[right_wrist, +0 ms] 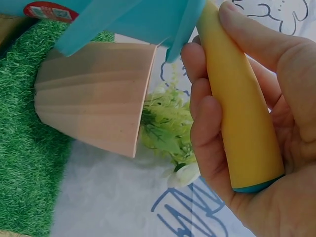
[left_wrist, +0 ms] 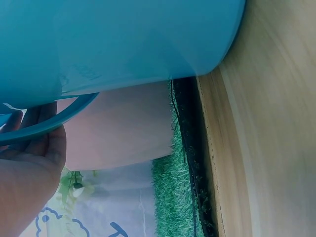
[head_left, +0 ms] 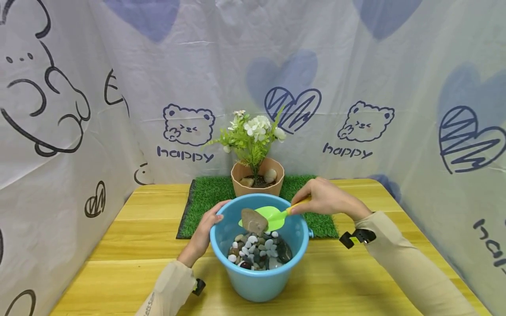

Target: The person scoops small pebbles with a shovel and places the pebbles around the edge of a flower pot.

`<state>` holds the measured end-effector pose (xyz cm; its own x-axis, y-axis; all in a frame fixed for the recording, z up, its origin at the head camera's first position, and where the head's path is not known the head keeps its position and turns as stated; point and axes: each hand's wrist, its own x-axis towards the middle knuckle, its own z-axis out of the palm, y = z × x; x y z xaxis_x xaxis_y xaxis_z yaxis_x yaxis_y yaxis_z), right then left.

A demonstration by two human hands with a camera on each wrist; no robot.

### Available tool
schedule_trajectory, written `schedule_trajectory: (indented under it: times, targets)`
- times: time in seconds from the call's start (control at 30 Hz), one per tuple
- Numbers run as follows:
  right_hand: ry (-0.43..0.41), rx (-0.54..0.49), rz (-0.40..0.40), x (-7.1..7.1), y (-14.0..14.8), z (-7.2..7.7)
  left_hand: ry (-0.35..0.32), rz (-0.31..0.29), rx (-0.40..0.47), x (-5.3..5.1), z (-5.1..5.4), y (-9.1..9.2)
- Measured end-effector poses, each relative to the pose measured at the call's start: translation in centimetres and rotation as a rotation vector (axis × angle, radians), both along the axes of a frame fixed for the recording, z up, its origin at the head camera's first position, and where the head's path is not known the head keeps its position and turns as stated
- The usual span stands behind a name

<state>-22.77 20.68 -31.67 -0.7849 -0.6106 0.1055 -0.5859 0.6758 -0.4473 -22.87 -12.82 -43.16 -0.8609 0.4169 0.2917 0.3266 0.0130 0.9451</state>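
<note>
A light-blue bucket stands on the wooden table with many pebbles inside, white, grey and dark. My left hand grips its left rim, thumb on top; in the left wrist view the fingers pass behind a blue band at the bucket's side. My right hand holds a toy shovel by its yellow handle, fingers wrapped around it. The shovel's green blade is over the bucket's mouth, above the pebbles. A large flat brown-grey stone lies on the blade.
Behind the bucket, a tan flowerpot with white flowers and a few stones stands on a green turf mat. The wooden table extends to both sides. A printed white curtain hangs behind and at the sides.
</note>
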Motion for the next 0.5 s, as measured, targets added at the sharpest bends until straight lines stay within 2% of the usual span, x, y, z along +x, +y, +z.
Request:
schedule_trajectory:
  times: [0.3,0.5]
  targets:
    - [-0.003,-0.049,-0.024,-0.5,0.9,-0.2,0.006,-0.007,0.000,-0.1,-0.1,0.0]
    - [0.026,-0.049,-0.094,-1.2,1.4,0.3,-0.001,0.001,-0.004,0.0,-0.1,0.0]
